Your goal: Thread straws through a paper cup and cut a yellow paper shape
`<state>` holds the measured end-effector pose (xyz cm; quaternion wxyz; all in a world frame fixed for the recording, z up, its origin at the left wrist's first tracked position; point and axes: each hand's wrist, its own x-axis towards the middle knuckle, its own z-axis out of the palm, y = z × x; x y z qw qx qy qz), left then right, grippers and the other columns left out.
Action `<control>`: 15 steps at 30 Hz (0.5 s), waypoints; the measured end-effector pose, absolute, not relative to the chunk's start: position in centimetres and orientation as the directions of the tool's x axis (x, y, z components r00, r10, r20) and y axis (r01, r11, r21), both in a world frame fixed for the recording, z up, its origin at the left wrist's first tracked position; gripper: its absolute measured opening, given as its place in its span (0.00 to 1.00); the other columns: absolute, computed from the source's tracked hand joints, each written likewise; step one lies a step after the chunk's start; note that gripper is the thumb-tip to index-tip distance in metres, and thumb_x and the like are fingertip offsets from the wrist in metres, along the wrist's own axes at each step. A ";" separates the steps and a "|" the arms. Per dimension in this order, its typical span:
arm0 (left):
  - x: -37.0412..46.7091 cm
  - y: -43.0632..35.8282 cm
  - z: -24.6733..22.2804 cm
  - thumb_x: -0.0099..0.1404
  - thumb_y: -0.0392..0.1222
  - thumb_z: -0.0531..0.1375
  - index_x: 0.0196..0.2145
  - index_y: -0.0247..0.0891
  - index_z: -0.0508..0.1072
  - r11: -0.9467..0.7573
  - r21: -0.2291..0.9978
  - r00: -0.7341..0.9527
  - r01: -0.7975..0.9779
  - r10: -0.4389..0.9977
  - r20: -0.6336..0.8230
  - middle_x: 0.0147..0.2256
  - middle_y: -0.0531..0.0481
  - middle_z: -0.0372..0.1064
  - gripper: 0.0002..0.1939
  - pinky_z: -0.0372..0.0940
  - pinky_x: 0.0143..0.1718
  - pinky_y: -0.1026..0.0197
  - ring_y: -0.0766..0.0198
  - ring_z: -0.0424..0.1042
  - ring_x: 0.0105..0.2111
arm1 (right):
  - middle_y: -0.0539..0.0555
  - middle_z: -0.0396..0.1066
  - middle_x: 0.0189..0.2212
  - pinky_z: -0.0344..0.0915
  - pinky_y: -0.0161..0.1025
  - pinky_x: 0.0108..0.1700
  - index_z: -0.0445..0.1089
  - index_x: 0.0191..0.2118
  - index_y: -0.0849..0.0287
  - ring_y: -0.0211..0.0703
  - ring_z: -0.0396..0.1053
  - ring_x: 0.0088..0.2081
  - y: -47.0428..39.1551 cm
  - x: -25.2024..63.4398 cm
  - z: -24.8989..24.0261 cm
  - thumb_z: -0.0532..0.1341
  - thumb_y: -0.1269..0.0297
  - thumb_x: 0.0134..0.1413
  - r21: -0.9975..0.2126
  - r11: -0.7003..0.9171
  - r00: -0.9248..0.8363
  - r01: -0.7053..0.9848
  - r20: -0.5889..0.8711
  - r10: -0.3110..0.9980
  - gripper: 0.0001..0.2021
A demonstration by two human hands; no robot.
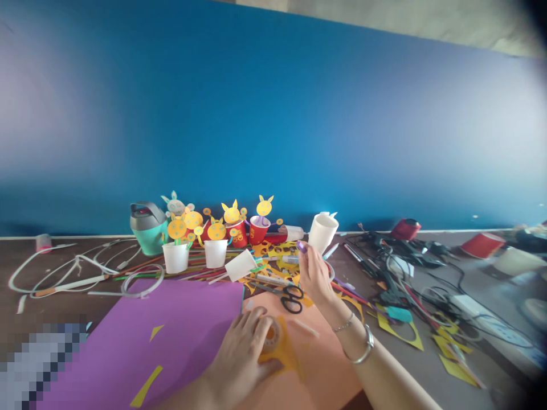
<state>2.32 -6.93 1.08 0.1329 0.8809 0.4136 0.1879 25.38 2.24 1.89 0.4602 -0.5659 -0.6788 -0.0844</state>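
Observation:
My left hand [243, 353] rests low at the centre, its fingers curled round a roll of clear tape [272, 335] that lies over yellow paper [284, 356] on an orange sheet [316, 364]. Raised further forward, my right hand [315, 272] pinches a small purple piece [302, 246] at its fingertips, just in front of a white paper cup [323, 232]. Black-handled scissors [292, 299] lie between the two hands. A purple sheet [171, 330] with yellow scraps on it spreads out left of my left hand.
Cups with yellow paper animal faces, such as a white cup [175, 258] and a red cup [259, 232], stand near the blue wall. A green container [149, 230] is behind them. Black cables [421, 256], a power strip [491, 322] and yellow offcuts [401, 330] lie at the right.

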 end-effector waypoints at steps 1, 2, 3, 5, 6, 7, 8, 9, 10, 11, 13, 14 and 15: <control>2.3 -6.9 1.0 0.52 0.43 0.74 0.49 0.43 0.69 -0.627 0.384 0.588 0.677 0.776 0.230 0.54 0.44 0.69 0.29 0.69 0.51 0.48 0.46 0.70 0.53 | 0.67 0.74 0.44 0.70 0.50 0.50 0.67 0.49 0.62 0.54 0.72 0.48 2.2 25.3 1.9 0.44 0.61 0.71 -0.398 0.345 0.054 0.850 0.717 0.695 0.17; 2.3 -6.8 0.8 0.53 0.43 0.74 0.49 0.44 0.68 -0.632 0.379 0.587 0.676 0.773 0.242 0.55 0.44 0.69 0.28 0.69 0.51 0.48 0.47 0.70 0.53 | 0.67 0.74 0.44 0.70 0.49 0.50 0.68 0.48 0.61 0.54 0.73 0.47 2.2 25.3 1.9 0.44 0.61 0.71 -0.391 0.342 0.048 0.855 0.715 0.697 0.18; 2.3 -6.8 0.7 0.53 0.43 0.73 0.49 0.44 0.68 -0.637 0.375 0.586 0.673 0.769 0.255 0.55 0.45 0.69 0.28 0.69 0.51 0.49 0.47 0.70 0.53 | 0.66 0.74 0.42 0.70 0.49 0.49 0.68 0.48 0.61 0.53 0.73 0.46 2.2 25.2 1.8 0.44 0.61 0.71 -0.384 0.338 0.043 0.859 0.712 0.701 0.18; 2.2 -6.5 0.5 0.54 0.42 0.73 0.50 0.45 0.67 -0.647 0.370 0.588 0.667 0.762 0.272 0.55 0.45 0.68 0.29 0.69 0.51 0.49 0.48 0.70 0.53 | 0.65 0.75 0.40 0.70 0.49 0.48 0.68 0.47 0.61 0.53 0.73 0.44 2.2 25.1 1.6 0.44 0.61 0.71 -0.377 0.336 0.027 0.863 0.698 0.716 0.18; 2.2 -6.4 0.5 0.54 0.41 0.73 0.50 0.45 0.67 -0.651 0.370 0.592 0.662 0.758 0.275 0.55 0.45 0.68 0.29 0.69 0.51 0.49 0.48 0.71 0.53 | 0.65 0.75 0.40 0.70 0.48 0.47 0.68 0.47 0.62 0.53 0.74 0.44 2.2 25.0 1.5 0.43 0.61 0.71 -0.372 0.334 0.016 0.866 0.689 0.724 0.18; 2.2 -6.2 0.5 0.54 0.41 0.73 0.50 0.45 0.67 -0.655 0.371 0.595 0.659 0.755 0.276 0.55 0.45 0.68 0.29 0.69 0.51 0.49 0.49 0.71 0.52 | 0.65 0.75 0.40 0.70 0.48 0.46 0.67 0.48 0.62 0.53 0.74 0.43 2.2 25.0 1.3 0.43 0.61 0.71 -0.364 0.330 0.005 0.871 0.678 0.735 0.18; 2.2 -6.1 0.5 0.53 0.40 0.73 0.50 0.45 0.66 -0.658 0.371 0.598 0.655 0.752 0.278 0.55 0.45 0.68 0.30 0.69 0.50 0.49 0.49 0.71 0.51 | 0.65 0.76 0.40 0.70 0.47 0.44 0.67 0.48 0.63 0.53 0.74 0.43 2.2 24.9 1.2 0.43 0.61 0.71 -0.355 0.323 -0.008 0.877 0.663 0.749 0.18; 2.2 -5.9 0.5 0.53 0.40 0.73 0.50 0.44 0.66 -0.662 0.371 0.600 0.651 0.748 0.284 0.55 0.45 0.68 0.30 0.69 0.50 0.48 0.49 0.72 0.51 | 0.65 0.76 0.40 0.70 0.46 0.43 0.67 0.49 0.63 0.53 0.74 0.42 2.2 24.8 1.1 0.43 0.61 0.71 -0.347 0.313 -0.018 0.884 0.644 0.765 0.18; 2.2 -5.8 0.5 0.54 0.39 0.73 0.50 0.44 0.66 -0.668 0.371 0.603 0.645 0.743 0.291 0.55 0.45 0.68 0.29 0.69 0.50 0.48 0.49 0.72 0.50 | 0.64 0.76 0.40 0.70 0.45 0.41 0.66 0.50 0.63 0.53 0.75 0.41 2.1 24.8 1.0 0.43 0.62 0.71 -0.339 0.300 -0.028 0.892 0.620 0.784 0.18; 2.2 -5.8 0.6 0.55 0.39 0.72 0.50 0.44 0.66 -0.675 0.370 0.607 0.638 0.737 0.298 0.55 0.45 0.68 0.28 0.69 0.50 0.48 0.49 0.72 0.50 | 0.64 0.76 0.39 0.69 0.43 0.39 0.66 0.50 0.63 0.52 0.75 0.39 2.0 24.7 0.9 0.43 0.63 0.71 -0.334 0.287 -0.037 0.898 0.592 0.805 0.18; 2.2 -5.8 0.8 0.56 0.38 0.71 0.50 0.44 0.66 -0.685 0.371 0.614 0.628 0.728 0.304 0.54 0.46 0.69 0.26 0.69 0.50 0.48 0.50 0.72 0.50 | 0.62 0.76 0.37 0.67 0.41 0.36 0.67 0.48 0.63 0.50 0.75 0.36 1.9 24.5 0.9 0.43 0.64 0.70 -0.332 0.266 -0.054 0.905 0.529 0.847 0.17; 2.2 -5.9 0.9 0.57 0.37 0.70 0.49 0.44 0.66 -0.685 0.371 0.613 0.626 0.727 0.308 0.53 0.46 0.69 0.25 0.69 0.50 0.49 0.50 0.72 0.50 | 0.61 0.76 0.35 0.66 0.40 0.35 0.67 0.47 0.62 0.50 0.75 0.35 1.9 24.4 0.9 0.44 0.65 0.70 -0.334 0.260 -0.060 0.906 0.507 0.860 0.16; 2.2 -6.0 1.0 0.57 0.36 0.69 0.49 0.44 0.66 -0.683 0.372 0.607 0.629 0.730 0.314 0.53 0.46 0.70 0.24 0.69 0.50 0.48 0.50 0.72 0.50 | 0.60 0.76 0.35 0.66 0.40 0.35 0.67 0.47 0.62 0.49 0.75 0.34 1.8 24.3 0.9 0.44 0.66 0.70 -0.338 0.260 -0.066 0.904 0.492 0.868 0.15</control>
